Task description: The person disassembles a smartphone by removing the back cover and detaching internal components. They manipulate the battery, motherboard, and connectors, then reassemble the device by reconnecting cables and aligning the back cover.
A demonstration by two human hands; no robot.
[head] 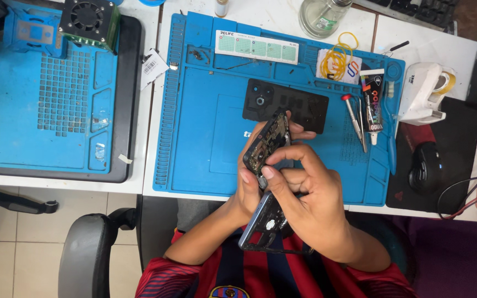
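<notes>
Opened black smartphone with bare circuit board [267, 144] gripped upright by left hand [249, 187], right hand [310, 193] pinching its lower edge, above blue silicone repair mat [205, 127], black rectangular back cover [305, 105] lying behind

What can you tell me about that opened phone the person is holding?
The opened phone is a dark, slim slab with its back off, exposing circuitry and metal parts. It tilts on edge above the blue work mat. The left hand grips it from below; the right hand pinches its middle.
</notes>
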